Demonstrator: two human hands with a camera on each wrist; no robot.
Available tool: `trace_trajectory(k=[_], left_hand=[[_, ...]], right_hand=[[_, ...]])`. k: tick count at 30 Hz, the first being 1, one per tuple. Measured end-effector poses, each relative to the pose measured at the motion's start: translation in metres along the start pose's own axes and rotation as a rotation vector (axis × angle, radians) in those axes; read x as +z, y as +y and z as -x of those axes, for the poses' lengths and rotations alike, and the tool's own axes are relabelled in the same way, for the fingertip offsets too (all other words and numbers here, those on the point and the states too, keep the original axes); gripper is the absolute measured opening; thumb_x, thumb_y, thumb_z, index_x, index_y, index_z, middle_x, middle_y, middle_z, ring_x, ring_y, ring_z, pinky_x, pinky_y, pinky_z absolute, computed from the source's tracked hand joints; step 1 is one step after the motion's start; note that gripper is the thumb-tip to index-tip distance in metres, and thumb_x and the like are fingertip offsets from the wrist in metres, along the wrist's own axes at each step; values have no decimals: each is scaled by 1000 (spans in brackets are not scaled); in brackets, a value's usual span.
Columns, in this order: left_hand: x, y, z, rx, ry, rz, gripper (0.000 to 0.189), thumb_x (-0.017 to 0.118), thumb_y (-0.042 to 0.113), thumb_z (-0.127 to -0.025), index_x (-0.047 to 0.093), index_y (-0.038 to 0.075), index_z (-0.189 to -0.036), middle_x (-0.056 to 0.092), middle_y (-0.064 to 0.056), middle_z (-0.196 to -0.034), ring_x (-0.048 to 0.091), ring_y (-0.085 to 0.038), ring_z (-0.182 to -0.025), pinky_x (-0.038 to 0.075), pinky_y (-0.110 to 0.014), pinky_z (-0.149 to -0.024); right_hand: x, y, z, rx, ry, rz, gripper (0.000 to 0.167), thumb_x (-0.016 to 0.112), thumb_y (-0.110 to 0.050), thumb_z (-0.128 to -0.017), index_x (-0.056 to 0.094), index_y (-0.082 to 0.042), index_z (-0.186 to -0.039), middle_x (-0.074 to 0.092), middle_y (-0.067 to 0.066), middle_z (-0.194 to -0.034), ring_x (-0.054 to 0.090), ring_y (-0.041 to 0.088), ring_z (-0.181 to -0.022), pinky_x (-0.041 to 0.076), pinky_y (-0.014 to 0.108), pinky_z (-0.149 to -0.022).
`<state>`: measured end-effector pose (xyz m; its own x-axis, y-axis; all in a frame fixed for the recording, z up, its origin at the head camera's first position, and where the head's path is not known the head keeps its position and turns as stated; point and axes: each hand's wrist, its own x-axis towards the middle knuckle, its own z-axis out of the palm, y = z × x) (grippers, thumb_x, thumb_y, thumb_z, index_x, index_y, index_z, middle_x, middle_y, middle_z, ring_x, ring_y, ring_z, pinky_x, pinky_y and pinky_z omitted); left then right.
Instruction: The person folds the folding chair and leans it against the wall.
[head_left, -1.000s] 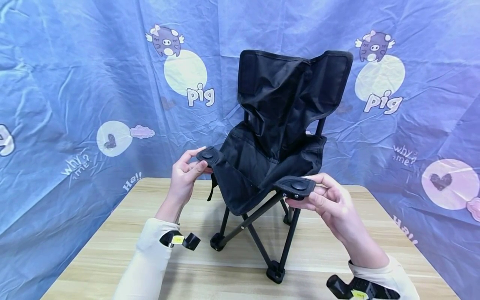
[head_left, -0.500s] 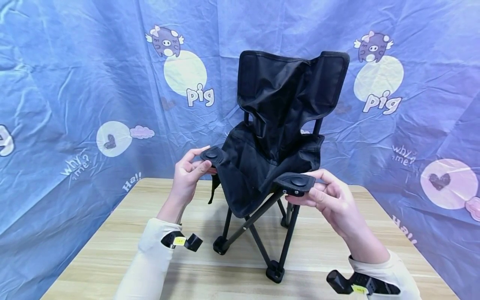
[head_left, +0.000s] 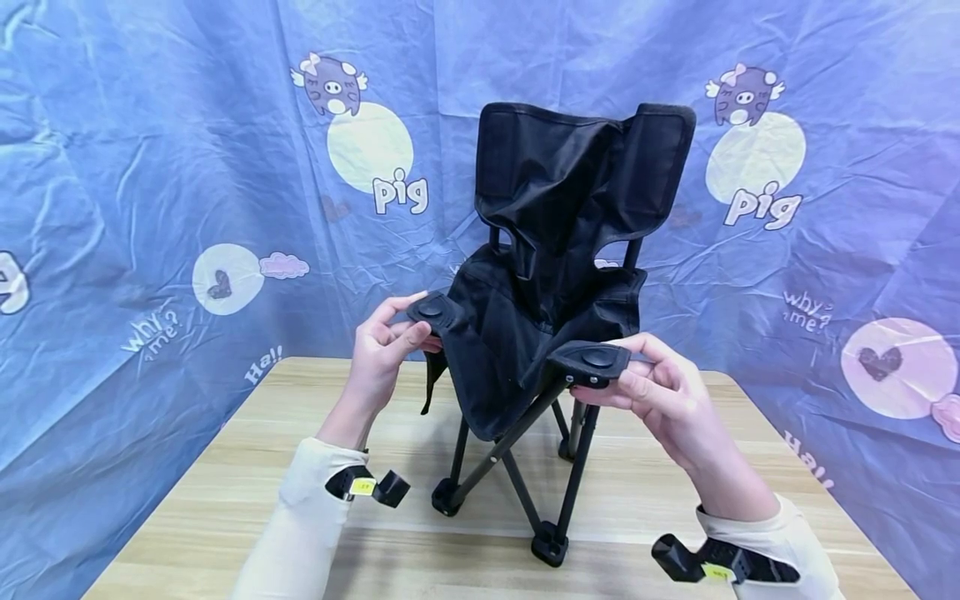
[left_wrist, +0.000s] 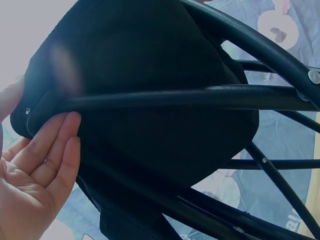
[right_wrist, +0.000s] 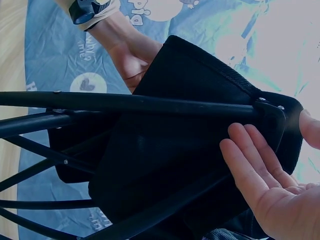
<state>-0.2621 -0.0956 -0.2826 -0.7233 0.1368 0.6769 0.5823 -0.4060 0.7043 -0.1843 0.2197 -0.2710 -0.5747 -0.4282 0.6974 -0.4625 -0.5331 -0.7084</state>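
A black folding camp chair (head_left: 551, 217) stands partly unfolded on the table, its fabric back sagging and creased. My left hand (head_left: 381, 350) pinches the chair's left front seat corner (head_left: 437, 312), thumb on top and fingers below. The right front corner (head_left: 592, 363) is held by my right hand (head_left: 663, 392) in the same way. From beneath, the left wrist view shows the left fingers (left_wrist: 60, 145) under the fabric beside a dark tube (left_wrist: 200, 99). In the right wrist view, the right fingers (right_wrist: 250, 155) lie under the riveted corner (right_wrist: 272, 112).
The crossed legs end in black plastic feet (head_left: 550, 546) on the wooden table (head_left: 202, 517). A black strap (head_left: 431, 383) dangles at the chair's left side. Behind the table hangs a blue printed cloth (head_left: 187, 167).
Both front corners have come slightly closer together, the left one moving right with my left hand. The left front foot has slid a little right, and the chair back has narrowed slightly.
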Motion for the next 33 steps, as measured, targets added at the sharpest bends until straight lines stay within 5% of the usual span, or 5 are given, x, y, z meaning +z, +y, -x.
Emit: trace_trajectory(k=[18,33], left_hand=[[8,5,-1,-28,0,-13,74,82,38,-81,54,-10,-129,76,-1,-93,73,-16,-76,60,-31,-69],[18,9,-3,-44,-4,-19,82,83,41,-79,50,-13,-131,76,-1,-91,73,-17,-75,60,-30,-69]], right_hand=[[4,-4,-8,42,55,71,36,32,15,-94,57,1,-115,69,14,-118,70,32,-102,54,49,-91],[0,-3,-13,14,25,16,30,33,14,-97,53,9,-119,65,25,-121,68,39,-103,53,49,-92]])
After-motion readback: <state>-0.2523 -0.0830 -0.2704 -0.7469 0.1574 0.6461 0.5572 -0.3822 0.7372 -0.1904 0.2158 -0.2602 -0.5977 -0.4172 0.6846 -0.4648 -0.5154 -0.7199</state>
